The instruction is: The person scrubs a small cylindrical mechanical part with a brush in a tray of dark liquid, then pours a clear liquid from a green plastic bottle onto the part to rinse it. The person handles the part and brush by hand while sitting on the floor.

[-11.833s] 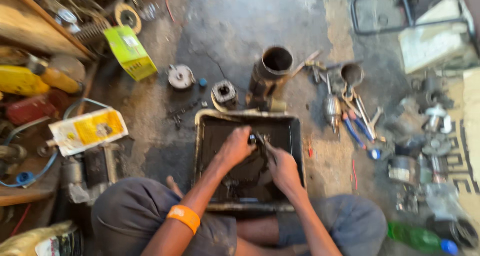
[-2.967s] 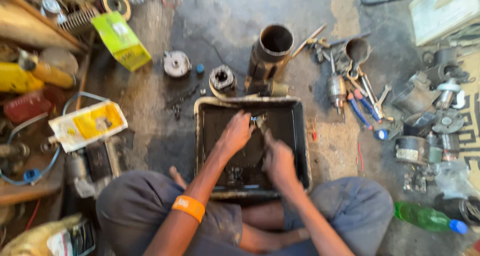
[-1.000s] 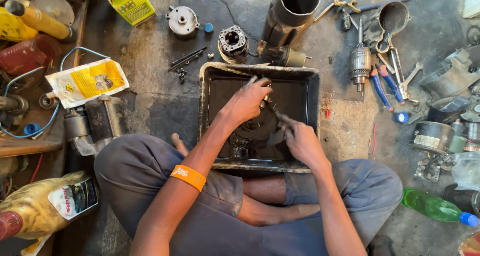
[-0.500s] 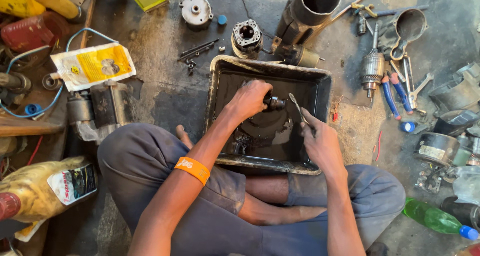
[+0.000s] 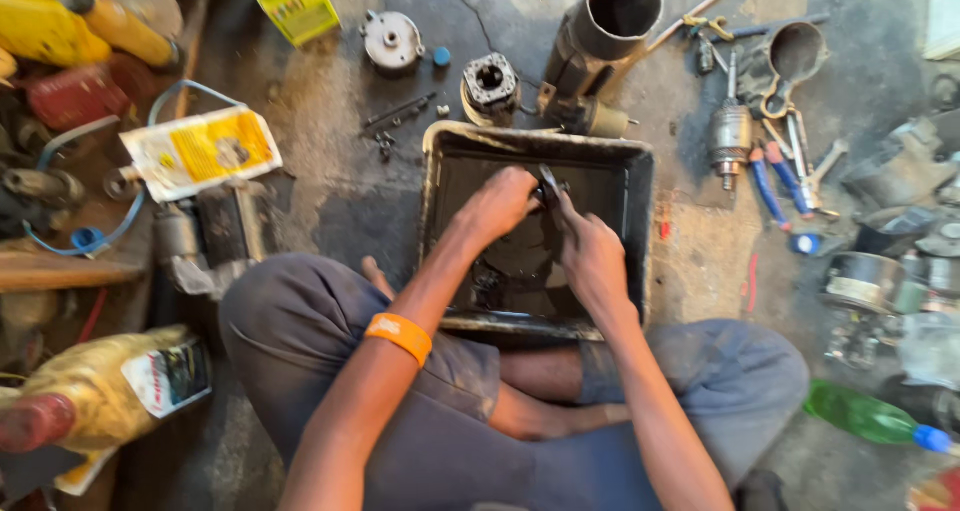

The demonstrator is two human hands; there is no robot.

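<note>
A black rectangular metal tray (image 5: pixel 640 186) with dark oily liquid lies on the floor between my crossed legs. Over its far half, my left hand (image 5: pixel 497 203) and my right hand (image 5: pixel 592 258) meet on a small dark metal part (image 5: pixel 548 185), both gripping it just above the liquid. More dark parts (image 5: pixel 490 276) lie in the tray below my left wrist. An orange band (image 5: pixel 398 335) circles my left forearm.
Beyond the tray stand a large metal cylinder (image 5: pixel 605 26), a small housing (image 5: pixel 490 79) and a round part (image 5: pixel 391 41). Blue-handled tools (image 5: pixel 775 186) and metal parts lie to the right, a green bottle (image 5: pixel 865 418) at lower right. A yellow packet (image 5: pixel 200 151), bottles and clutter crowd the left.
The view has shifted slightly. My hands stay over the tray's far half, now closer together around the small dark part.
</note>
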